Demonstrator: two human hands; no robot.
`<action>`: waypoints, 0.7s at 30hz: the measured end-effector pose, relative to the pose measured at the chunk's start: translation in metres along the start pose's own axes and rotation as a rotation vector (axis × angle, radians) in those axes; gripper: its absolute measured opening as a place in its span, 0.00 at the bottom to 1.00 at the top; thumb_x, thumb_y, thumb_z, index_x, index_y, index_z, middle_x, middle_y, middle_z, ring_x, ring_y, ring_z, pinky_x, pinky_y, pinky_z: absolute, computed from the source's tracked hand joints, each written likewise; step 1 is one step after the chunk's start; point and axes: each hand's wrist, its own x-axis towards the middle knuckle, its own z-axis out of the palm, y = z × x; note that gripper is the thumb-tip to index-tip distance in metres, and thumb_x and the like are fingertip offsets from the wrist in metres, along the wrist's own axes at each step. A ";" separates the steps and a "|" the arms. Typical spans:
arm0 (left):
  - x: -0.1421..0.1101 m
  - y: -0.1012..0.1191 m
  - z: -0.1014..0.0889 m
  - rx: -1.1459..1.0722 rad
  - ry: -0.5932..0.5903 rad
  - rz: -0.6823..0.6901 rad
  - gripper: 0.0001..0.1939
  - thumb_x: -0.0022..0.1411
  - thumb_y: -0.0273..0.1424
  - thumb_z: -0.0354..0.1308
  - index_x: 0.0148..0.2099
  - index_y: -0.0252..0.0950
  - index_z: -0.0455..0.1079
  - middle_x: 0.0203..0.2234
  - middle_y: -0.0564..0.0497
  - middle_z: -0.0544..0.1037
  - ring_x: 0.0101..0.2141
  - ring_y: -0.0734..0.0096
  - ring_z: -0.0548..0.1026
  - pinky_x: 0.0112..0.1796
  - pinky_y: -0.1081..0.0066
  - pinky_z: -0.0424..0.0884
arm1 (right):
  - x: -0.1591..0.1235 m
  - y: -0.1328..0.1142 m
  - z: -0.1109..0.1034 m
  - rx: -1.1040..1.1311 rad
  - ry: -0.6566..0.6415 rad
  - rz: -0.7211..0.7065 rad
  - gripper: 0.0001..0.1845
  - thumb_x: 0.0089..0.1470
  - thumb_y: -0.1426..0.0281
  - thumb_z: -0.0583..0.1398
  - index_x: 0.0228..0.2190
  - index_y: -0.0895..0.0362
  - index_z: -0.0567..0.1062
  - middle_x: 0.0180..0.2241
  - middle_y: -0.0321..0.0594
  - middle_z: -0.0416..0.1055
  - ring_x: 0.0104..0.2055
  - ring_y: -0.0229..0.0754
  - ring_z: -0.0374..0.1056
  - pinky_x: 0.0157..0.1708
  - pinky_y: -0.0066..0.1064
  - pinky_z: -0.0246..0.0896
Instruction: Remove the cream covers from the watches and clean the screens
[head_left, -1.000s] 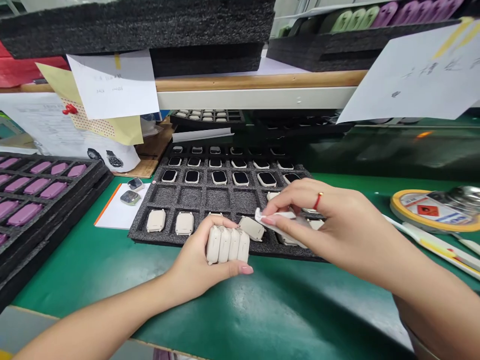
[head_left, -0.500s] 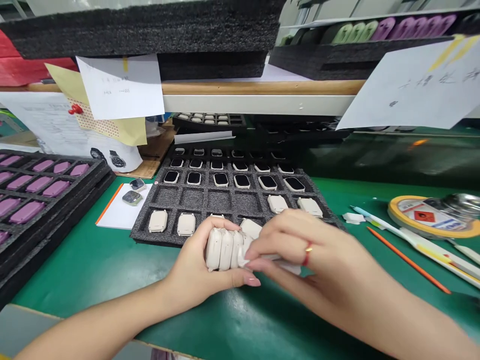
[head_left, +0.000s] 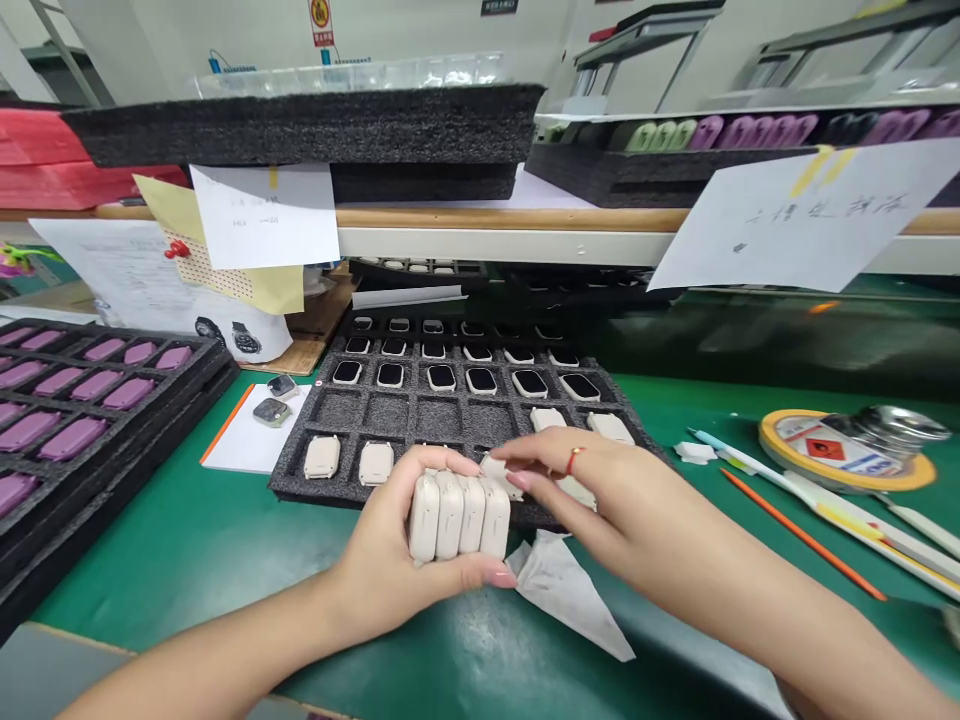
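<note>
My left hand (head_left: 405, 560) is closed around a stack of several cream watch cases (head_left: 457, 515), held on edge just in front of the black foam tray (head_left: 390, 415). My right hand (head_left: 600, 500) reaches in from the right, and its fingertips pinch another cream case (head_left: 501, 475) at the tray's front edge, beside the stack. A white wipe cloth (head_left: 562, 590) lies loose on the green mat under my right wrist. The tray holds black-faced watch cases (head_left: 441, 377) in its middle rows and cream cases face down (head_left: 322, 457) at the front left.
A black tray of purple cases (head_left: 82, 400) stands at the left. Two watch cases lie on a white sheet (head_left: 247, 430). At the right are a yellow-rimmed disc (head_left: 840, 450), swabs and an orange stick (head_left: 802, 535). A shelf with paper notes (head_left: 795, 215) hangs overhead.
My right hand has dropped the white cloth onto the mat and moved to a cream case at the tray's front edge. The left hand has kept its stack, shifting little.
</note>
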 end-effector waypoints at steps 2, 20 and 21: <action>0.000 -0.004 -0.002 0.071 -0.016 0.111 0.32 0.50 0.34 0.75 0.54 0.43 0.64 0.45 0.47 0.78 0.46 0.55 0.79 0.52 0.54 0.72 | 0.002 -0.005 -0.002 0.201 0.026 0.100 0.18 0.67 0.60 0.52 0.49 0.52 0.76 0.43 0.42 0.80 0.44 0.48 0.76 0.43 0.41 0.74; 0.019 -0.020 -0.010 0.457 -0.105 0.943 0.26 0.66 0.31 0.61 0.63 0.37 0.57 0.47 0.42 0.77 0.51 0.62 0.76 0.55 0.57 0.70 | 0.009 -0.018 0.045 1.303 -0.325 0.223 0.55 0.34 0.48 0.75 0.58 0.56 0.63 0.62 0.53 0.65 0.66 0.56 0.60 0.65 0.47 0.55; 0.020 -0.020 -0.010 0.472 -0.104 0.948 0.26 0.67 0.33 0.60 0.63 0.38 0.57 0.48 0.42 0.76 0.52 0.62 0.75 0.55 0.58 0.70 | 0.009 -0.020 0.046 1.275 -0.295 0.238 0.55 0.32 0.53 0.77 0.58 0.56 0.63 0.61 0.52 0.67 0.65 0.56 0.62 0.64 0.46 0.57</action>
